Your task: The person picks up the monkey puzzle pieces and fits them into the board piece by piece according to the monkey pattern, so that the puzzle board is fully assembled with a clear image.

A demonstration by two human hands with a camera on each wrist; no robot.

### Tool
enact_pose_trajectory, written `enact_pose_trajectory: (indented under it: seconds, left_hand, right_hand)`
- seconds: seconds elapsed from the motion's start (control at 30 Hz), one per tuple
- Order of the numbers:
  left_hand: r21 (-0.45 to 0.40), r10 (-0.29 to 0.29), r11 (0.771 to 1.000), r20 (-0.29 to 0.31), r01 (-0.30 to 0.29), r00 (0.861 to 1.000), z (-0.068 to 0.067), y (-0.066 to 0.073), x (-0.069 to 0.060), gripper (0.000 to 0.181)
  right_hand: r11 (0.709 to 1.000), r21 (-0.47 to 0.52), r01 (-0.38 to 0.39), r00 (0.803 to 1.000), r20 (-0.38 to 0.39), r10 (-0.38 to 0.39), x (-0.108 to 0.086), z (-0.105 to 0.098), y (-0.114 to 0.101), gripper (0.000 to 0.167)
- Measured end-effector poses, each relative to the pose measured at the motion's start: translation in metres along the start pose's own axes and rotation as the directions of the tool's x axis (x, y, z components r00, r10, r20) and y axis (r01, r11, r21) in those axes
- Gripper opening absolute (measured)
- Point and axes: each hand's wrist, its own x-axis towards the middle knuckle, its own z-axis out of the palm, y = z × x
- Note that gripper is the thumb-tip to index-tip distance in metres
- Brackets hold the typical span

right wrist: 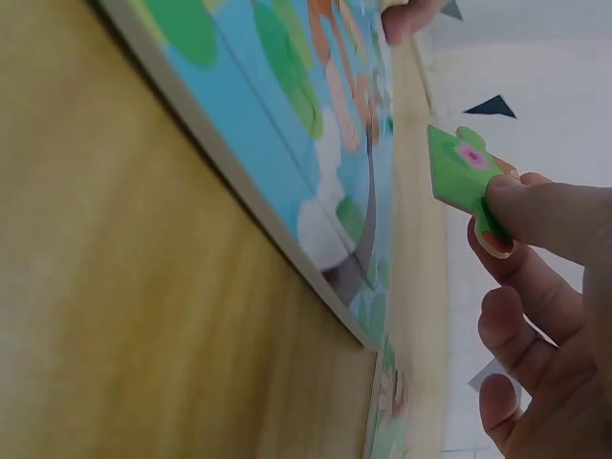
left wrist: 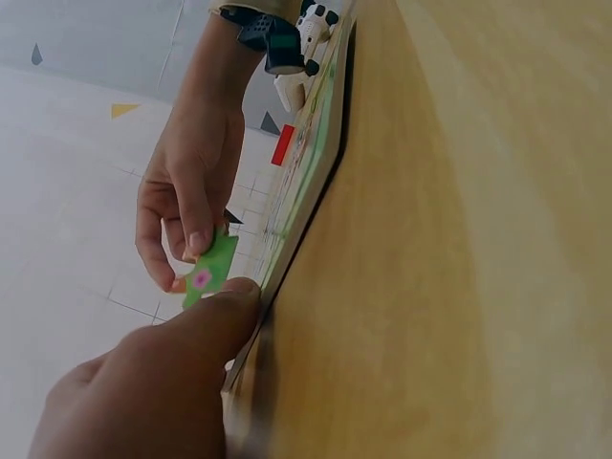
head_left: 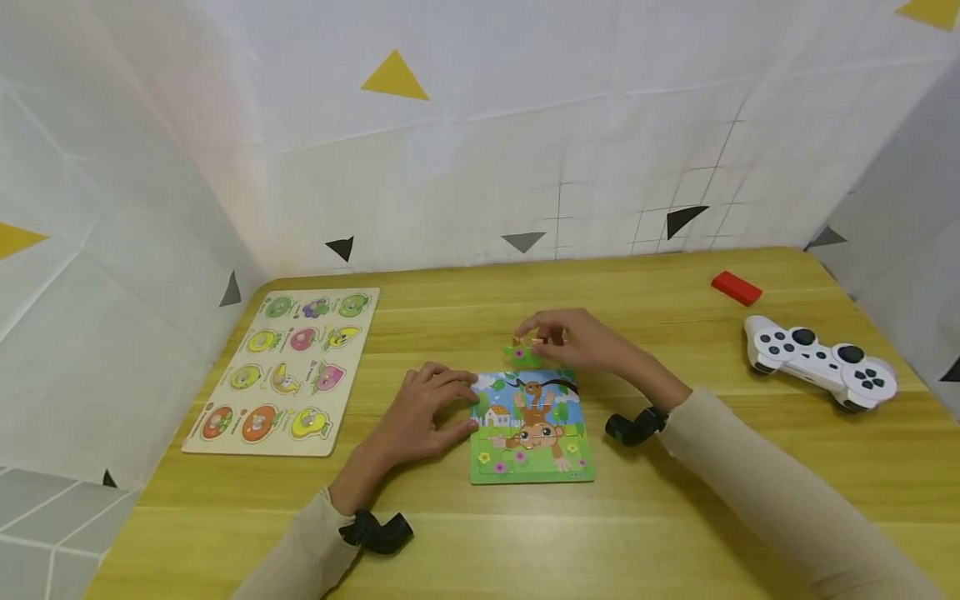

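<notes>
A square monkey jigsaw puzzle (head_left: pixel 532 421) lies on the table in front of the person. The right hand (head_left: pixel 573 340) pinches a green puzzle piece (right wrist: pixel 464 164) with a pink flower between thumb and index finger, raised above the table just past the puzzle's far edge. Its other fingers are bent and hold nothing. At the puzzle's left edge is the left hand (head_left: pixel 427 417), its fingers relaxed and its fingertips at the border. In the left wrist view, the left thumb (left wrist: pixel 229 311) lies along the puzzle's side. Another green and brown piece (right wrist: pixel 394 397) shows beyond the puzzle's corner in the right wrist view.
A wooden fruit peg board (head_left: pixel 281 371) lies on the left of the table. On the right are a white game controller (head_left: pixel 819 362) and a small red block (head_left: pixel 737 288). Pale patterned sheeting (head_left: pixel 487 167) stands behind the table and at its sides.
</notes>
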Motion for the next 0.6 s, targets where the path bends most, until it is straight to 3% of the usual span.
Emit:
enact_pose_trajectory:
  seconds: [0.33, 0.6]
  left_hand:
    - [-0.007, -0.004, 1.000, 0.009, 0.004, 1.000, 0.000, 0.000, 0.001, 0.026]
    - [-0.009, 0.000, 1.000, 0.002, 0.000, 1.000, 0.000, 0.000, 0.001, 0.027]
  right_hand:
    - [0.995, 0.097, 0.018, 0.999, 0.042, -0.022, -0.022, 0.008, -0.021, 0.023]
    - [0.987, 0.158, 0.019, 0.983, 0.180, -0.048, -0.036, 0.023, -0.029, 0.023]
